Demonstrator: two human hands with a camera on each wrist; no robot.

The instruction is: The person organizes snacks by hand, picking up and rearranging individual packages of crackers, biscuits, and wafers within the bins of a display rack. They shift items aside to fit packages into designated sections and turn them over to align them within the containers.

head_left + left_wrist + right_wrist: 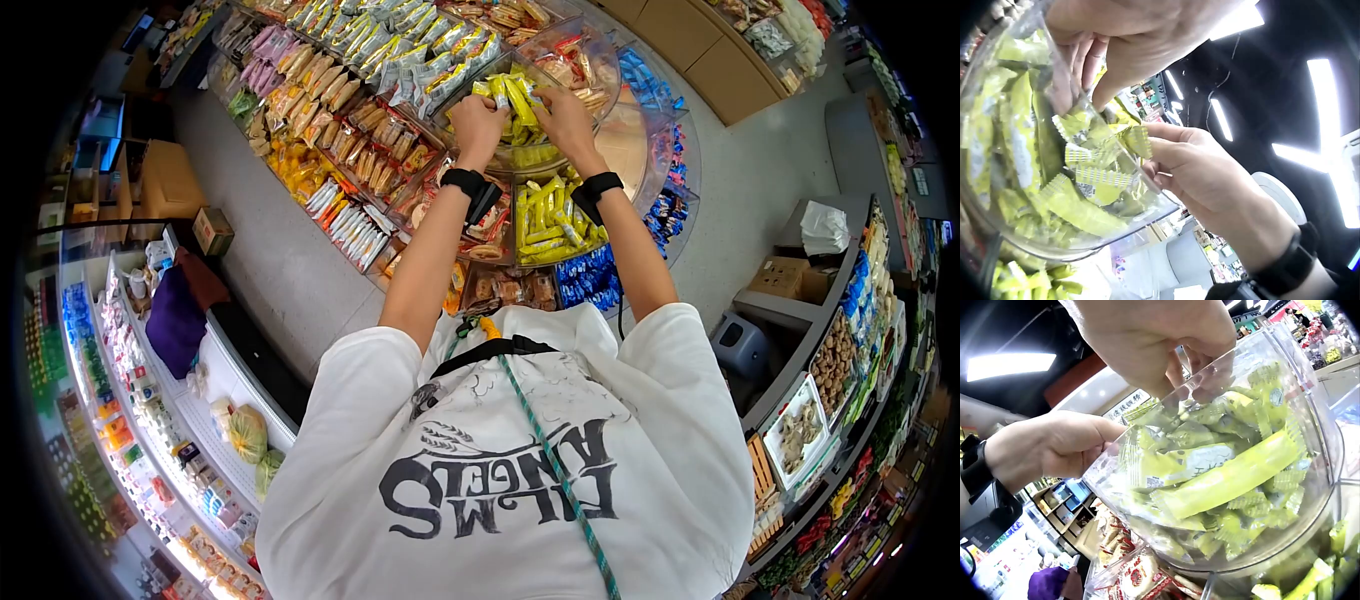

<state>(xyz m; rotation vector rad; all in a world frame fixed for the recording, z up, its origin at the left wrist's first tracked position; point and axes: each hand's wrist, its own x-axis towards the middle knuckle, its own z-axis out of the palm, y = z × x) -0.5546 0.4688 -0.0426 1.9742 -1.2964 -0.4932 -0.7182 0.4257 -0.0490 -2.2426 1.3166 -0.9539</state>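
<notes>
Both hands are at a clear plastic bin (540,157) filled with long snack packets in yellow-green wrappers (1235,478). My left hand (478,125) is at the bin's left side, fingers bent down among the packets; its fingertips are partly hidden, and I cannot tell whether they grip one. On the right side my right hand (568,122) has curled fingers reaching in over the rim. In the left wrist view the right hand's thumb and finger pinch the crimped end of a yellow snack packet (1139,141). A black band with a camera sits on each wrist.
A second bin of yellow packets (550,222) adjoins this one, nearer my body. Blue-wrapped snacks (590,275) lie below it, and round packaged crackers (1141,575) fill a bin to the left. Shelves (180,410) and a counter (800,300) flank the aisle.
</notes>
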